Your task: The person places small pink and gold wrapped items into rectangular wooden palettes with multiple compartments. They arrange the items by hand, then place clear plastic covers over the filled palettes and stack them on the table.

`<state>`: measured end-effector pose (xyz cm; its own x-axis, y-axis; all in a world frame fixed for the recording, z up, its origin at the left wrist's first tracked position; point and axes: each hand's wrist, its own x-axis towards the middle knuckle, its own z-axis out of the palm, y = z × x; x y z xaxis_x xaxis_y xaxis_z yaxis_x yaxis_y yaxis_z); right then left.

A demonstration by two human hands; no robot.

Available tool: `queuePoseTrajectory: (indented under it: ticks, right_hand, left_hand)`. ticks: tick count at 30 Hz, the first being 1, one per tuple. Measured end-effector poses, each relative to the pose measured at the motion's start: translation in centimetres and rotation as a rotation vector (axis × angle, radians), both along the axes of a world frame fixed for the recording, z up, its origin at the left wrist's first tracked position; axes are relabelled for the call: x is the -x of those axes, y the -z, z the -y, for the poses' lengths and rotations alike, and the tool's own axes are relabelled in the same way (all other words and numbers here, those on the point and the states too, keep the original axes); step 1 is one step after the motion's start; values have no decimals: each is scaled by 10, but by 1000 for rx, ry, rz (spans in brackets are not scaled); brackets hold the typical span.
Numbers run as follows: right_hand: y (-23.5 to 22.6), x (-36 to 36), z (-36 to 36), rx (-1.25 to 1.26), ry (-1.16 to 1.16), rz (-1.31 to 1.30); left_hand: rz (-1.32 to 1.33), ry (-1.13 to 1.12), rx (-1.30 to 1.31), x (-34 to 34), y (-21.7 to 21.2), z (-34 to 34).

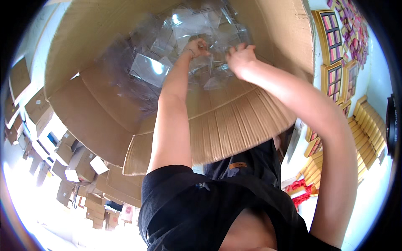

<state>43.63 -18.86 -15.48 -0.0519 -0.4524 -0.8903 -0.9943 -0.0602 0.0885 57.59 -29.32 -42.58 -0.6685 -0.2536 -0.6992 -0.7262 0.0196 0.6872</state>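
The person reaches with both hands into a big cardboard box (pixel 234 117). Inside it, thin clear plastic pieces (pixel 147 70) lie in a loose heap. The left hand (pixel 196 47) is above the heap, its fingers bent and partly closed; whether they grip a piece, one cannot tell. The right hand (pixel 240 60) is near, half open, with fingers spread and empty. Yellow trays (pixel 331 37) stand outside, at right.

You wear a black top (pixel 180 209) with short sleeves (pixel 163 182), a rounded neckline and a small pale mark (pixel 203 185). Below is a dark lower garment (pixel 259 165) with a brown rectangular patch (pixel 238 165). A thin bracelet (pixel 191 52) circles your left wrist.
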Motion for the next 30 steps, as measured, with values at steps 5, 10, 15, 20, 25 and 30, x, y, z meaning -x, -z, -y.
queuePoseTrajectory:
  ticks: [5,10,15,20,25,30]
  right_hand:
    - [72,22,-31,-4,-197,236]
    - [152,-13,-72,15,-108,564]
    - [196,8,-120,495,707,596]
    - [218,-7,-103,153,2557,371]
    - [195,-19,-58,-138,2559,129]
    - [251,-18,-81,-356,2373,340]
  left_hand:
    - [-196,18,-341,-23,43,-3]
    - [-179,-55,-246,-45,49,0]
    - [-194,-106,-292,-42,59,3]
    - [-165,-70,-204,-44,44,7]
    - [-105,-202,-343,-67,33,11]
    - [-105,-215,-230,-73,8,23]
